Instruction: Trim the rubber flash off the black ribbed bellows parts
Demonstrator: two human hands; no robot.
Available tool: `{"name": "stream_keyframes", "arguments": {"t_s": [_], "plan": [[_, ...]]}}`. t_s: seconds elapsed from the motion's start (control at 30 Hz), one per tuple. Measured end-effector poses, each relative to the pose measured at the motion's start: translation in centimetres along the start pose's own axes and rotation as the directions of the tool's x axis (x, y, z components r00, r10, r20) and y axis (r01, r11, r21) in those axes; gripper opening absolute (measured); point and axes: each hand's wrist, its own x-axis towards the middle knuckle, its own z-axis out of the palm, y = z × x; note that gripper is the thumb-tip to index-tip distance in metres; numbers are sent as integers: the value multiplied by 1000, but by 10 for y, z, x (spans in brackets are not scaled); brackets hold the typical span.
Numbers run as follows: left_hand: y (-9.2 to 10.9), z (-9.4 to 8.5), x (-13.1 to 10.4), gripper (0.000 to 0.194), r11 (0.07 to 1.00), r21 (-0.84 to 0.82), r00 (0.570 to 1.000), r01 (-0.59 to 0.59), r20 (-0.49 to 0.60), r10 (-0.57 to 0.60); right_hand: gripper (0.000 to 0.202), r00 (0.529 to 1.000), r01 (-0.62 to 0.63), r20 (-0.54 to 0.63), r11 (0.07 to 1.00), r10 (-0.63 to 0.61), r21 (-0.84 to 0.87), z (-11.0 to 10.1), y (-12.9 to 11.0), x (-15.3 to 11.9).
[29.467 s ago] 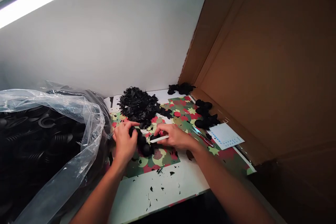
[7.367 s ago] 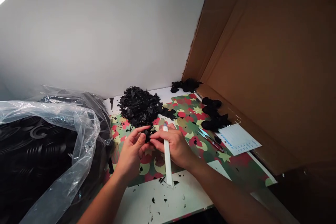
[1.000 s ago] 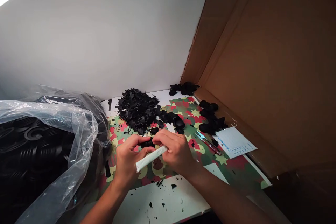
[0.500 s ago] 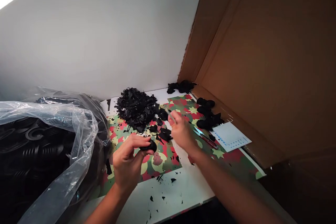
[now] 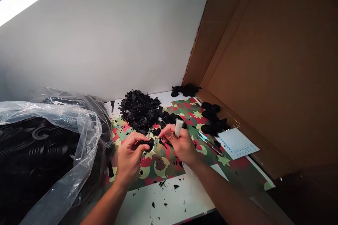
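Pinching a small black rubber part [image 5: 148, 144] in left hand [image 5: 130, 156] fingertips above the patterned mat [image 5: 190, 110], right hand [image 5: 179, 144] clenched around a white-handled tool [image 5: 179, 128], probably a knife, black trimmings heap [image 5: 139, 110] just behind, plastic bag [image 5: 52, 140] at left.

A small piecework station in a workshop, set up for trimming rubber parts.

A clear plastic bag [image 5: 79, 147] bulges with black moulded rubber rings; a heap of black offcut scraps [image 5: 139, 110] sits on the white counter [image 5: 169, 197], on a camouflage-patterned cutting sheet [image 5: 158, 168], screened by a tall brown cardboard panel [image 5: 264, 59], with finished black pieces [image 5: 212, 117] alongside.
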Motion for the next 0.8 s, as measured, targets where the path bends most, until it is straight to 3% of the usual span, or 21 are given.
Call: {"name": "stream_keyframes", "arguments": {"t_s": [0.13, 0.27, 0.47, 0.67, 0.8], "plan": [[-1, 0, 0, 6, 998, 53, 1000, -14, -9, 14, 16, 972, 233, 3, 962, -234, -140, 3, -9, -5], [0, -1, -1, 7, 988, 148, 999, -41, -12, 44, 19, 904, 427, 104, 858, -416, -284, 7, -5, -8], [2, -4, 1, 10, 944, 304, 992, -128, 47, 120, 25, 881, 469, 190, 753, -432, -462, 8, -4, -11], [-1, -7, 2, 14, 853, 440, 958, -283, 93, 270, 30, 846, 525, 290, 606, -447, -597, 7, -7, -12], [-2, -8, 2, 15, 822, 482, 953, -303, 130, 275, 32, 833, 539, 295, 564, -468, -625, 9, -6, -12]]}}
